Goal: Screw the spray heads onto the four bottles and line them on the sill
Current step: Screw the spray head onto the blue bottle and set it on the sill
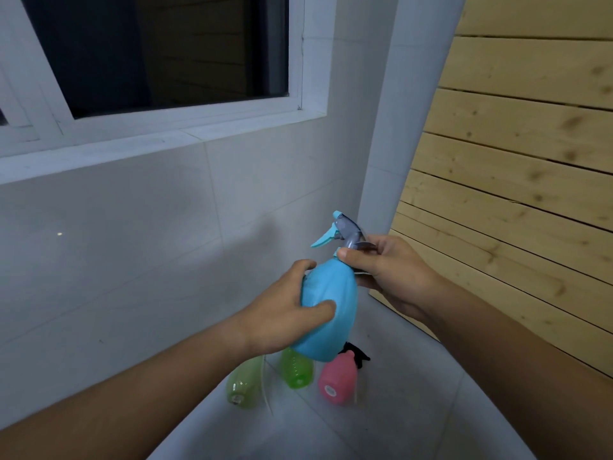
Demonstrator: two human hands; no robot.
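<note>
Head view: left hand (285, 313) wraps the blue bottle (328, 313), fingers clamped round its belly, held in the air. Right hand (394, 273) pinches the collar of the spray head (345, 232). Below the fingers, two green bottles (297, 368) and a pink bottle (336, 381) lie on the floor (414, 410).

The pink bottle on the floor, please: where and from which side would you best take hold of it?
Probably around the round body of the pink bottle, from above: it lies on its side on the floor, its base faces the camera, and its black spray head points away.
</note>
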